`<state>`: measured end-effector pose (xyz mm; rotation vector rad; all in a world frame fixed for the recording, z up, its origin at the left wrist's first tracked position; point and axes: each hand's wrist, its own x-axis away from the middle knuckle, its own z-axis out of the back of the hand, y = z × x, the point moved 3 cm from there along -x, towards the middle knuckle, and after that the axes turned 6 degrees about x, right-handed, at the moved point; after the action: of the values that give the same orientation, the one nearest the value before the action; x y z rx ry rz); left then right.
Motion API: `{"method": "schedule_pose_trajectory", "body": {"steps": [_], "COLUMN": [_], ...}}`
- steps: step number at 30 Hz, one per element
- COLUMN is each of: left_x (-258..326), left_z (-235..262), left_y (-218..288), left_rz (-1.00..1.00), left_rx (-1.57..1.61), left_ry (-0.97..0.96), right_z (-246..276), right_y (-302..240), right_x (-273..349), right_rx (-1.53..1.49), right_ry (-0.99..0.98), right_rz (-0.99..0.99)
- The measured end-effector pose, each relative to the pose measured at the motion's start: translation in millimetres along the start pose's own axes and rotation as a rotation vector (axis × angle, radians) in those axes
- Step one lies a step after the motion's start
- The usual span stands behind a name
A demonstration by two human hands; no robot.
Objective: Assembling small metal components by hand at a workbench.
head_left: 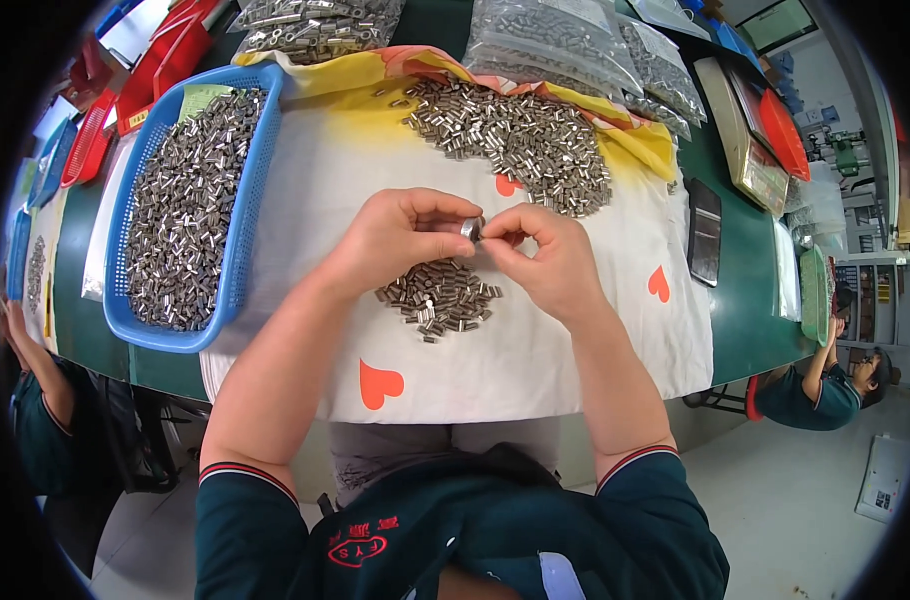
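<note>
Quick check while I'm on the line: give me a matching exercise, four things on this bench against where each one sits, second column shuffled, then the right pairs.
Things:
1. blue basket
2. small pile of metal sleeves
3. large pile of metal sleeves
4. dark flat tray

Places:
A. on the cloth just below both hands
B. on the green table, right of the cloth
C. left of the cloth, full of metal sleeves
D. far side of the cloth, beyond the hands

Pairs: 1-C, 2-A, 3-D, 4-B.

The left hand and right hand pinch one metal sleeve between them.
</note>
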<state>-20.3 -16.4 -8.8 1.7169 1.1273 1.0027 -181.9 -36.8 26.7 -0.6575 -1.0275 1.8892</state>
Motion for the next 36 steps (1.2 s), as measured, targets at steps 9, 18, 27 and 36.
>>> {"method": "schedule_pose_trajectory", "body": {"steps": [9,18,27,36], "left_x": [1.3,3.4,1.7,-0.2], "left_z": [-4.7,-6.1,-1.1,-1.6], "left_y": [4.5,9.3,3.6,1.7], "left_rz": [-0.017,-0.072,0.026,0.027], "left_rx": [-0.263,-0.343,-0.144,-0.14], "left_ry": [0.098,0.115,0.032,0.036], "right_z": [-11.3,-7.9,33.7,19.0], "right_y": [-8.6,-7.6,20.4,25.2], "right_x": [2.2,3.6,-6.3,-6.1], "right_rx": [0.445,0.328,0.163,0.763], "right_ry": [0.232,0.191,0.218,0.069], "right_rz": [0.359,0.27,-0.166,-0.01]}}
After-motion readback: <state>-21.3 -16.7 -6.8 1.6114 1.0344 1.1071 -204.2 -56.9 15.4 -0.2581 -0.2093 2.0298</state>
